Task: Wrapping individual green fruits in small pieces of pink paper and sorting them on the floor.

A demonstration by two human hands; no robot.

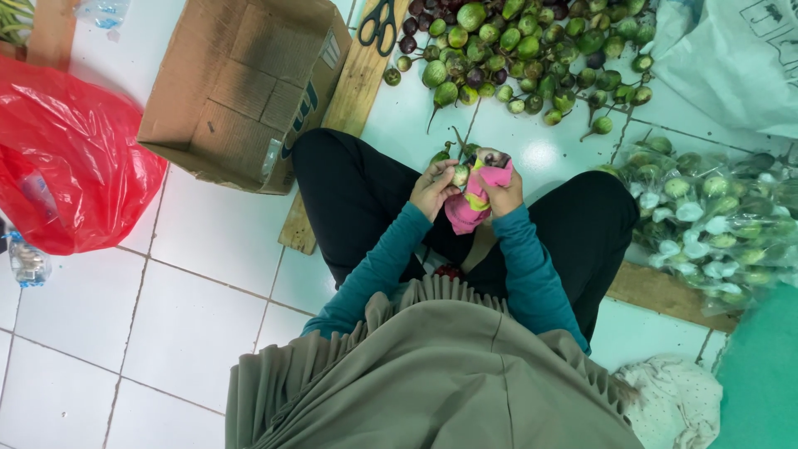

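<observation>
We pinch one small green eggplant [460, 175] in our left hand [432, 188], rub it with the pink cloth [478, 195] gripped in our right hand [501, 193], bagged ones [706, 216] at three o'clock, a big pile [524, 50] at twelve still waiting.

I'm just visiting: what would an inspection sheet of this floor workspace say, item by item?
Surface: white tiled floor, person seated cross-legged.
Job's things: small round green eggplant and pink-and-yellow cloth between the hands.
Clutter: pile of green and purple eggplants, black scissors, brown cardboard box, red plastic bag, clear bags of wrapped eggplants.
Grippers: left hand holds the eggplant; right hand grips the cloth.
Cables: nothing seen.
Surroundings: wooden plank, plastic bottle.
</observation>
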